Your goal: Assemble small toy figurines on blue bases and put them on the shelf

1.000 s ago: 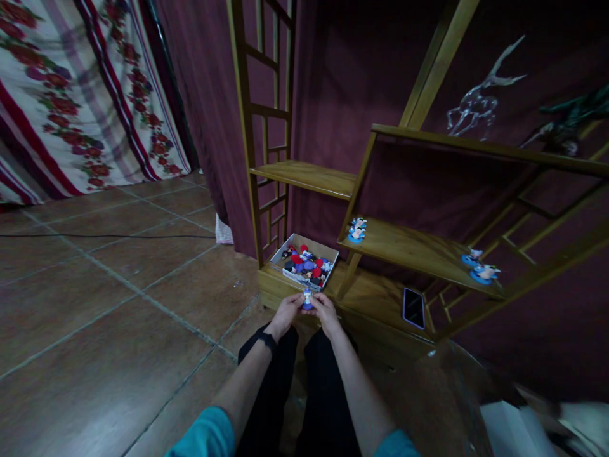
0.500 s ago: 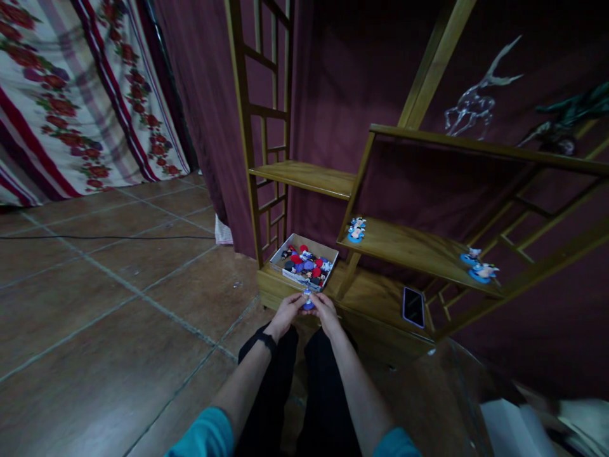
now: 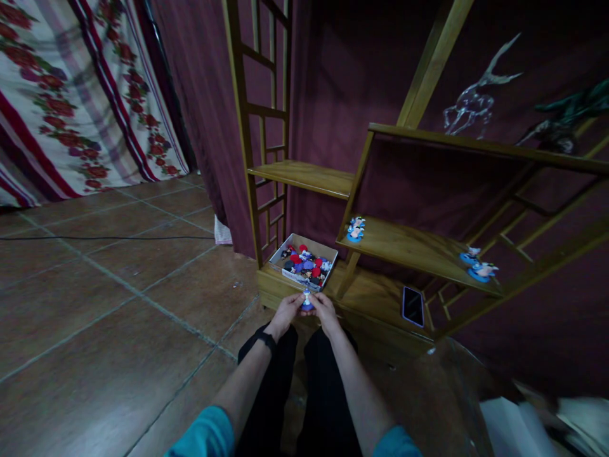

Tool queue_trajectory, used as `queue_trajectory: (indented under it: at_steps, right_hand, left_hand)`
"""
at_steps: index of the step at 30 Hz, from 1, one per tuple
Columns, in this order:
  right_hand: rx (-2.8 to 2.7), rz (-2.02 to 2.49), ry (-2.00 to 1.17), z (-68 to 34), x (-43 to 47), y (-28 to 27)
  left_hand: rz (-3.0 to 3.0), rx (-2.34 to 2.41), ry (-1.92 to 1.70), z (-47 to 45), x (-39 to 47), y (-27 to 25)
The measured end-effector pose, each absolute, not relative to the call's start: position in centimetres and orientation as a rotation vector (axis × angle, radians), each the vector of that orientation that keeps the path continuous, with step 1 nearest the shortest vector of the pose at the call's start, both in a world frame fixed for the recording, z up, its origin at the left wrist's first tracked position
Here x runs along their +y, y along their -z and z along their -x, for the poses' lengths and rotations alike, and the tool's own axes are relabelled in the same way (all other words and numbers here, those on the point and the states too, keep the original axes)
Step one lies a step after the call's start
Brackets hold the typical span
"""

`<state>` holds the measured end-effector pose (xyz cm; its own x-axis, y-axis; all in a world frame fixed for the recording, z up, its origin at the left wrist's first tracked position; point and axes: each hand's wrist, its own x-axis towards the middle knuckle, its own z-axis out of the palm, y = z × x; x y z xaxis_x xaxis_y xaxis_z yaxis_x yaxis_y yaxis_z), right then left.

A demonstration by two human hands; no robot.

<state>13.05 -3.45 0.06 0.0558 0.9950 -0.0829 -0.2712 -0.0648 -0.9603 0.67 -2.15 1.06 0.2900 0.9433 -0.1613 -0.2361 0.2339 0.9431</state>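
Observation:
Between my two hands is a small white figurine (image 3: 307,299) with a blue-purple base. My left hand (image 3: 288,311) grips it from the left, thumb and fingers closed on it. From the other side my right hand (image 3: 325,309) pinches the same figurine. Just beyond my hands, a shallow cardboard box (image 3: 276,259) on the low wooden ledge holds a jumble of small figurines with red, purple and dark bases. Small figurines on light-blue bases (image 3: 355,230) stand at the left end of the middle shelf, and more figurines (image 3: 481,271) stand at its right end.
A wooden display rack (image 3: 304,176) with stepped shelves stands before a dark red curtain. A phone (image 3: 413,306) lies on the lower ledge. A clear deer ornament (image 3: 471,108) and a dark green sculpture (image 3: 566,120) are on the upper shelf. A black cable (image 3: 118,237) crosses the tiled floor.
The figurine in my hands has tipped slightly, so more of its white body shows. Both hands stay in nearly the same place.

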Motion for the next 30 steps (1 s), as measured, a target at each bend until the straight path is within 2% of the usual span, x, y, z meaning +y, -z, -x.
queue_trajectory:
  at_steps: [30]
  right_hand:
    - [-0.887,1.047,-1.404,-13.16,-3.02,0.58]
  left_hand:
    - [-0.961,0.889,-1.036,-0.82,-2.54,-1.33]
